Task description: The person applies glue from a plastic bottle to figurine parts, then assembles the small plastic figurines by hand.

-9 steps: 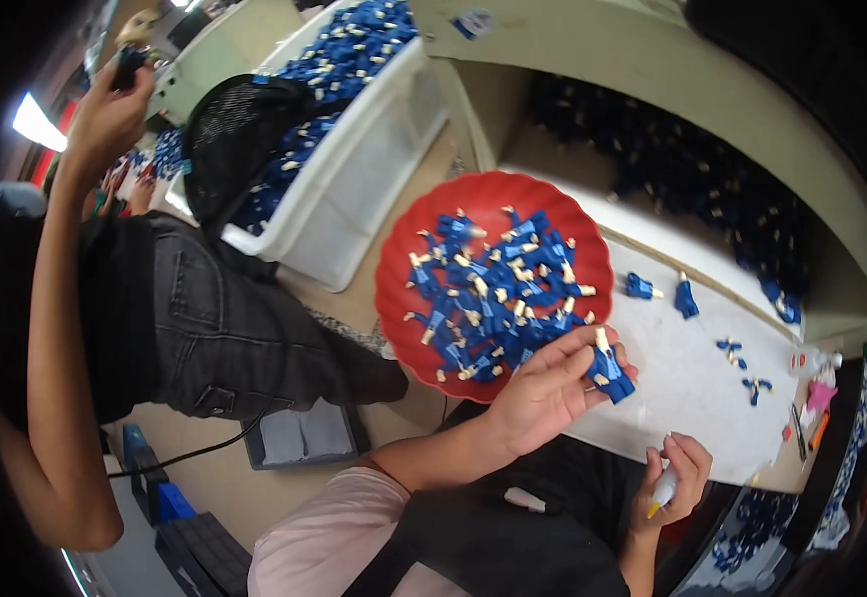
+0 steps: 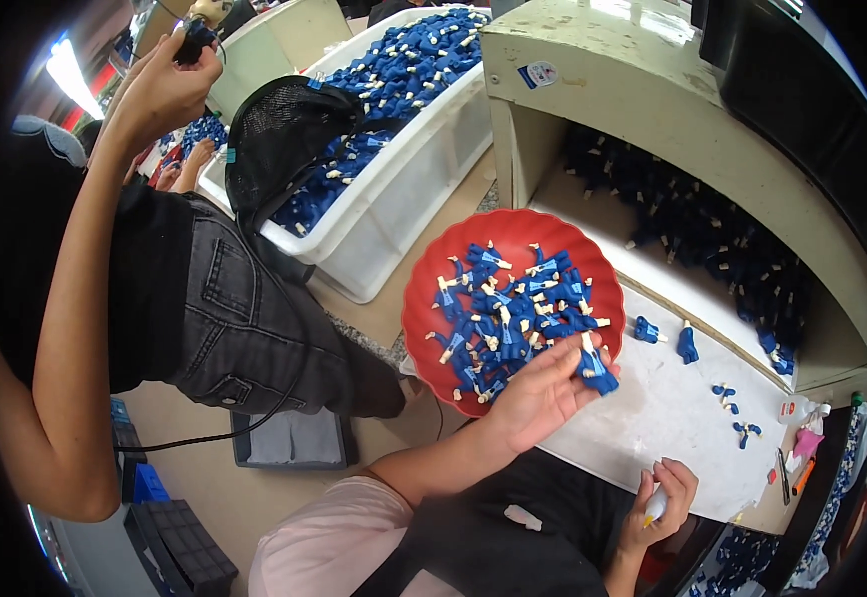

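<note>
My left hand [image 2: 543, 400] is closed on a small blue doll body [image 2: 596, 374] with a cream-coloured peg at its top, held at the near right rim of a red scalloped bowl [image 2: 416, 343]. Many similar blue doll bodies [image 2: 509, 333] with cream parts lie in that bowl. Lower right, by the near edge of the white work surface, my right hand [image 2: 674, 495] is wrapped round a small white glue bottle [image 2: 656, 505] with a yellow tip. That tip points down and away from the doll body.
Two loose doll bodies [image 2: 687, 343] and several small blue arm pieces [image 2: 747, 434] lie on the white work surface [image 2: 633, 428]. Behind stands a pale shelf unit [image 2: 643, 90] holding more blue parts. A full white bin [image 2: 394, 214] is at back left; a co-worker [image 2: 244, 308] stands at left.
The whole view has shifted. My left hand, still gripping the doll body, has come slightly closer to the bowl. My right hand keeps the glue bottle in much the same place.
</note>
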`<state>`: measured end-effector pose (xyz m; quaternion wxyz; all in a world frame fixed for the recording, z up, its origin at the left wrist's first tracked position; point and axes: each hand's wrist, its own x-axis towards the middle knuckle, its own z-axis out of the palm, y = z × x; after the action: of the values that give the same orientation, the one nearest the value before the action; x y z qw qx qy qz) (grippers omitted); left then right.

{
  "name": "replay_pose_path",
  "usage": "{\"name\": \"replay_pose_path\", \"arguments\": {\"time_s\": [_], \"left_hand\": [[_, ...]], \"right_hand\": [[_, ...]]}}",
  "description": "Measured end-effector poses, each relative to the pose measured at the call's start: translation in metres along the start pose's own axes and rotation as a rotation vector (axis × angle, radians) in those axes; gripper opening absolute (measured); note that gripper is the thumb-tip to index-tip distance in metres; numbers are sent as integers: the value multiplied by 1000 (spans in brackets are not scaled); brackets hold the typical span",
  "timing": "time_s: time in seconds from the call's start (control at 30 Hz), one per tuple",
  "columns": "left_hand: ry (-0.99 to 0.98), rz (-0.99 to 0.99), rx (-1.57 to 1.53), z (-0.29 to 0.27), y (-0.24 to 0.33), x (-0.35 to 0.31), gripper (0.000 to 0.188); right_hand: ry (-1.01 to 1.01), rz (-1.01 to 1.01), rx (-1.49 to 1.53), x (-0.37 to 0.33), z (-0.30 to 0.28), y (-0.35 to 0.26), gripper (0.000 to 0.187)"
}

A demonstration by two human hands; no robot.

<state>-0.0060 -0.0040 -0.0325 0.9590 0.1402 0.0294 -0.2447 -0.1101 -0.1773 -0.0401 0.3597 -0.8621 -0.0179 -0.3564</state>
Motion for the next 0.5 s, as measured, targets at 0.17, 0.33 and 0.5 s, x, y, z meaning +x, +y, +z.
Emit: {"name": "replay_pose_path", "arguments": {"time_s": [0.17, 0.33, 0.5], "left_hand": [[-124, -198, -4, 9, -28, -1, 30], [-91, -233, 83, 8, -40, 1, 28], [-126, -302, 144, 7, -53, 3, 29]], "right_hand": [[43, 36, -26, 3, -1, 1, 14], [30, 30, 68, 9, 1, 3, 17], [48, 60, 139, 8, 0, 1, 24]]}}
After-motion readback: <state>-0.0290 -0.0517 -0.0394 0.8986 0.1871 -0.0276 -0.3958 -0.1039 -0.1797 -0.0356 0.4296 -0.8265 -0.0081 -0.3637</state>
